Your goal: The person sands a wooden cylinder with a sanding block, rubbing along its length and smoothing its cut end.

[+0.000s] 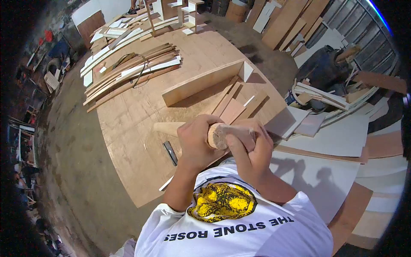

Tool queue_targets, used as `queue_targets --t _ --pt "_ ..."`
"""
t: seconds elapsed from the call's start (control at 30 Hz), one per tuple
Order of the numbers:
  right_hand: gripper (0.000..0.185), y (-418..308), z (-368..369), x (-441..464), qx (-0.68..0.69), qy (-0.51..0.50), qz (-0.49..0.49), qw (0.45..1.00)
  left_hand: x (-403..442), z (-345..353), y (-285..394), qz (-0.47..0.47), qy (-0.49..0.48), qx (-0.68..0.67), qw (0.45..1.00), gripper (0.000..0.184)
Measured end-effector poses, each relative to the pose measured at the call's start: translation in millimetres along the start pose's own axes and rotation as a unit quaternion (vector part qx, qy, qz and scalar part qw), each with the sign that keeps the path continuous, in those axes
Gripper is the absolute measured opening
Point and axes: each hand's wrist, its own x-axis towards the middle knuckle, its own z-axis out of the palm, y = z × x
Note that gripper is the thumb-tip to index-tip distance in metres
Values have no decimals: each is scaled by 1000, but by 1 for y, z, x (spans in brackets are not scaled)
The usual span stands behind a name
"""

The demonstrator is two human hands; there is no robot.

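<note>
My left hand (196, 136) is wrapped round a round, tapered wooden leg (216, 137). Its wide, rough end faces up toward me, and the narrow end sticks out beyond my fingers to the left. My right hand (257, 147) is closed on a pale pinkish sheet (243, 136) that looks like sandpaper. The sheet lies against the rim of the leg's wide end, with my right thumb close to that end. Left of my forearm, a dark, narrow tool with a silvery edge (170, 153) lies on the plywood table (132, 171); its kind is unclear.
A long box-like wooden frame (205, 83) stands across the table, with loose boards (239, 105) beside it. Stacked wood strips (137, 73) lie at the far left. White panels (325, 132) lean to my right, near a dark barrel (321, 64). Tall boards (291, 25) stand behind.
</note>
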Motion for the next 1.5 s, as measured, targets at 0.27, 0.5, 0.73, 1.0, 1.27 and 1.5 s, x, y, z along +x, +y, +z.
queue_targets --t 0.27,0.5,0.73,1.0,1.27,1.5 --pt "19 6 10 26 11 33 -39 999 -8 5 8 9 -3 15 1000 48" --pt "19 12 -6 0 -35 2 -44 998 -1 6 7 1 19 15 1000 46" --pt "19 12 -3 16 -17 2 -11 1000 -5 12 10 3 7 47 999 48" --pt "20 22 -2 25 -4 7 -32 999 -7 19 14 5 -9 66 998 52" --pt "18 31 -16 10 -10 -4 -26 1000 5 24 6 -18 11 54 998 48" --pt "20 40 -6 36 9 27 -30 999 2 37 8 -1 -15 58 998 50"
